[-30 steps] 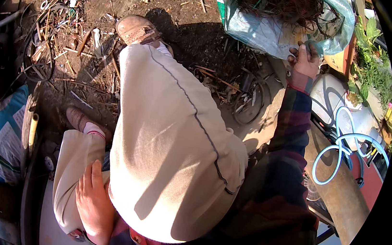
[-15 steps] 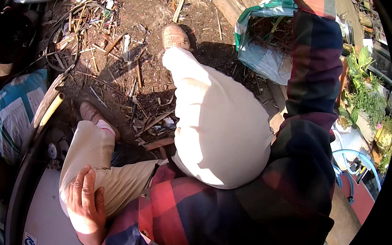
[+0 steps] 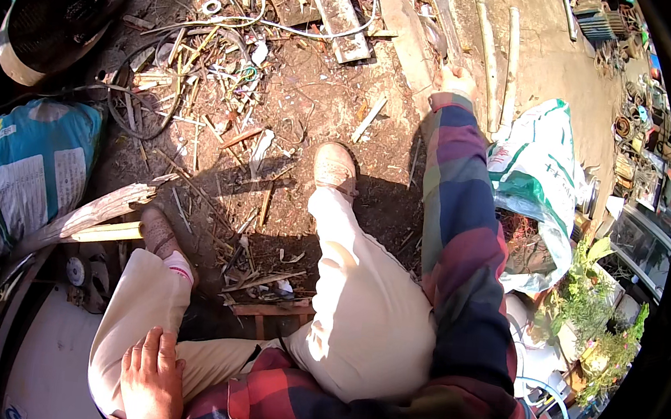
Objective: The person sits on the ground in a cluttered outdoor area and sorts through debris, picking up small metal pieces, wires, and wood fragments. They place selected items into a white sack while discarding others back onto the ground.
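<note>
My left hand [image 3: 153,379] lies flat on my left knee, over the beige trousers [image 3: 135,294], its fingers stretched out and holding nothing. My right arm, in a plaid sleeve [image 3: 465,199], reaches far forward. At its end my right hand [image 3: 456,81] is small in view, closed at the near end of a weathered wooden strip [image 3: 446,25]; its fingers are partly hidden. Two pale poles [image 3: 511,64] lie just right of that hand. A white and green sack [image 3: 554,143] with dark twiggy stuff inside sits beside the right forearm.
Wood scraps and a curled black cable [image 3: 134,127] litter the dirt left of my feet. A short board [image 3: 337,15] lies ahead. At left are a dark bucket [image 3: 54,24], a blue bag [image 3: 25,170] and a split log [image 3: 86,218]. Plants [image 3: 596,322] stand at right.
The view has shifted forward and right. My right hand, out of view before, has come into sight at the wooden strip. My left hand stays on the knee.
</note>
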`<state>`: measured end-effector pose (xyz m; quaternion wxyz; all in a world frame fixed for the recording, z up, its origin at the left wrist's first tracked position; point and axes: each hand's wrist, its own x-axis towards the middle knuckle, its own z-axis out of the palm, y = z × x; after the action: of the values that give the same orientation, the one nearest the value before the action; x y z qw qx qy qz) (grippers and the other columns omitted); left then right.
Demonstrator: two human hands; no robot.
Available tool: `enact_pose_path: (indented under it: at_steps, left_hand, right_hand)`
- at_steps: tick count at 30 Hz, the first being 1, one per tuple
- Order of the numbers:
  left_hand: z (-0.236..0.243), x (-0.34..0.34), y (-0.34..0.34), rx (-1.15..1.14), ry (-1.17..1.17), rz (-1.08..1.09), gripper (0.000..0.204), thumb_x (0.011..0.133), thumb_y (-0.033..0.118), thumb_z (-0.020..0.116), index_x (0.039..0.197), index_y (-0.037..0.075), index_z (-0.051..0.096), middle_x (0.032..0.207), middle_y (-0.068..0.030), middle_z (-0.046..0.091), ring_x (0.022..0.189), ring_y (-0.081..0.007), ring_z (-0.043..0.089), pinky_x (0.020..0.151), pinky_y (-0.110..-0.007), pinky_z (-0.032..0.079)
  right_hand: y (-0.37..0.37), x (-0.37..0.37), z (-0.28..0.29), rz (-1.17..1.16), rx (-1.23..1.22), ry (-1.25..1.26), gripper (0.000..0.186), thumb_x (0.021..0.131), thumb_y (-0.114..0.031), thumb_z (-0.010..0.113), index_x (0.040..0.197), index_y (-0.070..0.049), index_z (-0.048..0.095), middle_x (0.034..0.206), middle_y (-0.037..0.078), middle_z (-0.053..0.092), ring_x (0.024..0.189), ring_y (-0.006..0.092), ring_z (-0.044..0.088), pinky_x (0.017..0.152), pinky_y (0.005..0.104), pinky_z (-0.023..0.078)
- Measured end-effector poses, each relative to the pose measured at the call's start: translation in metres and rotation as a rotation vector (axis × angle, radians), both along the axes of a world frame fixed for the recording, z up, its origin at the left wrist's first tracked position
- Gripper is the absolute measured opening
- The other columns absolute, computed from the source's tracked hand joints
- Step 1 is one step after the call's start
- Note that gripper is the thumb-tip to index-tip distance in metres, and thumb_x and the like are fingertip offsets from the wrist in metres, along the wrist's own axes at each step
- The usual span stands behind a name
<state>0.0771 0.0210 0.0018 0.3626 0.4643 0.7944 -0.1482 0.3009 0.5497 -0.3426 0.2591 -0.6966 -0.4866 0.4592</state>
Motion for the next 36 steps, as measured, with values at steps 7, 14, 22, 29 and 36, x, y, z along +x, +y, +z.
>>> enact_pose_path:
  at_steps: [7,14,22,29,36]
  left_hand:
    - [-0.008,-0.024,0.034,-0.042,-0.039,0.066,0.053,0.071,0.008,0.068,0.12,0.003,0.049,0.123,-0.0159,0.053,0.109,-0.0329,0.053,0.094,-0.044,0.04]
    - [-0.002,-0.037,0.056,0.076,-0.093,0.019,0.055,0.07,0.01,0.068,0.12,0.002,0.048,0.122,-0.0174,0.052,0.11,-0.0346,0.053,0.094,-0.047,0.04]
    - [-0.007,-0.044,0.05,0.027,-0.069,0.07,0.056,0.071,0.011,0.068,0.122,0.003,0.047,0.122,-0.0178,0.052,0.112,-0.0345,0.051,0.095,-0.047,0.039]
    - [-0.008,-0.047,0.046,-0.028,-0.034,0.108,0.056,0.07,0.008,0.067,0.122,0.005,0.047,0.124,-0.017,0.051,0.109,-0.0346,0.052,0.094,-0.046,0.04]
    - [-0.007,-0.049,0.034,-0.045,-0.028,0.119,0.055,0.071,0.011,0.066,0.122,0.004,0.048,0.124,-0.0172,0.052,0.111,-0.0348,0.052,0.096,-0.046,0.039]
  right_hand:
    - [-0.001,0.015,-0.034,0.226,0.154,-0.605,0.027,0.082,-0.008,0.064,0.108,-0.002,0.059,0.098,0.012,0.065,0.087,0.0214,0.063,0.075,0.0326,0.052]
    - [-0.012,-0.107,-0.041,0.781,0.115,0.004,0.018,0.084,-0.008,0.066,0.1,0.0,0.062,0.082,0.002,0.062,0.072,0.0074,0.059,0.065,0.0208,0.048]
    - [-0.079,-0.225,0.001,1.493,-0.07,-1.025,0.071,0.074,-0.045,0.073,0.122,0.002,0.052,0.109,0.02,0.063,0.103,0.0291,0.062,0.087,0.0376,0.05]
    - [-0.101,-0.267,-0.017,0.999,-0.31,-0.932,0.087,0.072,-0.033,0.075,0.134,0.004,0.025,0.122,0.019,0.056,0.112,0.0289,0.058,0.092,0.0369,0.048]
    - [-0.119,-0.213,-0.038,1.233,-0.2,-0.451,0.038,0.079,-0.01,0.063,0.116,-0.007,0.055,0.101,0.019,0.065,0.094,0.0337,0.063,0.083,0.0383,0.05]
